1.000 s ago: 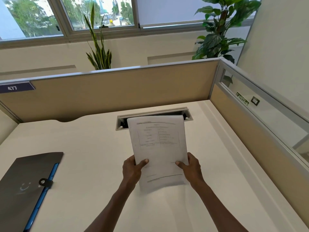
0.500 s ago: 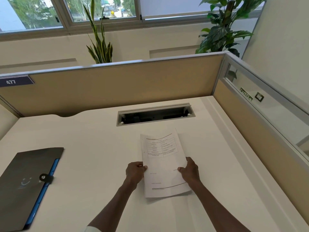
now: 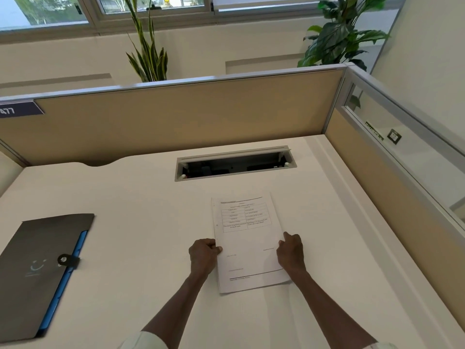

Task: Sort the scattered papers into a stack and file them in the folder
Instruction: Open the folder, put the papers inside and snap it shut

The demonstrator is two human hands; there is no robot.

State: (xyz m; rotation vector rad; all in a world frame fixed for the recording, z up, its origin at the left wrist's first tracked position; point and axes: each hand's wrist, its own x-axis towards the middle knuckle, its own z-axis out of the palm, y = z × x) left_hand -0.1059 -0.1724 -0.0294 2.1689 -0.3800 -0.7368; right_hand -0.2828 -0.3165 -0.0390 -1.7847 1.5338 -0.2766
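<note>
A stack of white printed papers (image 3: 247,243) lies flat on the white desk (image 3: 130,205), its top sheet showing a small table of text. My left hand (image 3: 203,254) grips the stack's left edge with curled fingers. My right hand (image 3: 290,253) holds the right edge, fingers curled against it. A dark grey folder (image 3: 37,270) with a blue inner spine and a black clasp lies closed at the desk's left, well apart from the papers.
An open cable tray slot (image 3: 235,163) is set into the desk behind the papers. Beige partition walls (image 3: 176,122) close off the back and right sides. Potted plants (image 3: 148,51) stand beyond the partition.
The stack was held upright off the desk a second ago. It has been lowered and now lies flat, with both hands still at its side edges.
</note>
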